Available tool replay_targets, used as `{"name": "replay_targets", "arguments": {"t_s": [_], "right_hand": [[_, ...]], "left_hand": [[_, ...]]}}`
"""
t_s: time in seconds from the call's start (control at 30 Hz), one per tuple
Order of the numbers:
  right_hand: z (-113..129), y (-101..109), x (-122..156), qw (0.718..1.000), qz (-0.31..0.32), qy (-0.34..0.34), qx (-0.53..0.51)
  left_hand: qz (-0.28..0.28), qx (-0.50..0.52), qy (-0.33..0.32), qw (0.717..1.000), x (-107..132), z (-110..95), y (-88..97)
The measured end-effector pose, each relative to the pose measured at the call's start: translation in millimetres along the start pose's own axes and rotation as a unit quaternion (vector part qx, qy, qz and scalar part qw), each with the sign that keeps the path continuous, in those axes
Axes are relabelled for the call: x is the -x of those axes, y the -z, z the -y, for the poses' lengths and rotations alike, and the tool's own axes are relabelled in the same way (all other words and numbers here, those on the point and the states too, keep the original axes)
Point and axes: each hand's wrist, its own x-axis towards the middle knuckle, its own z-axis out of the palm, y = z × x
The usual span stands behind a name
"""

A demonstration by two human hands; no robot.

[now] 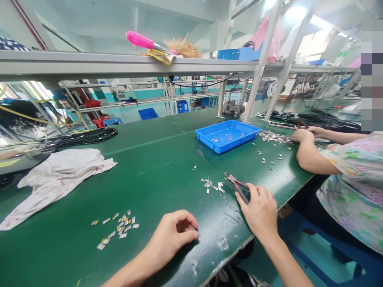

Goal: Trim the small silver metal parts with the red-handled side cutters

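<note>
My right hand (261, 210) grips a pair of wire cutters (237, 186) with red and black handles. Their jaws point up and left, close to a small pile of silvery metal pieces (212, 185) on the green table. Near the table's front edge, my left hand (175, 233) is curled, with thumb and fingertips brought together. A tiny dark bit shows at those fingertips, too small to name. Left of that hand lies a second pile of small metal pieces (122, 227), some with yellow parts.
A blue tray (223, 147) holds scattered small pieces. A white cloth (64, 169) and coiled black cables (86, 136) lie at left. To the right, a co-worker's hands (305, 134) work beside a larger heap of metal pieces (273, 136). A shelf (98, 65) spans above the green table (155, 179).
</note>
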Motion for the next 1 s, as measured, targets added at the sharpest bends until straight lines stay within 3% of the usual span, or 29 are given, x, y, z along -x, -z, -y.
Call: {"name": "replay_targets", "arguments": {"t_s": [0.17,0.4,1.0], "right_hand": [[-0.3,-0.1,0.8,1.0,0.001,-0.002,-0.004],[-1.5,-2.8,0.3,1.0,-0.002,-0.002,-0.003],[-2.2,-3.7,0.7,1.0,0.004,-0.001,0.013]], "left_hand": [[0.014,0.06,0.012,0.998,-1.5,-3.3,0.3],[-0.011,0.118,0.044,0.992,-2.0,0.5,-1.1],[-0.016,0.128,0.036,0.991,-2.5,7.3,-3.0]]}}
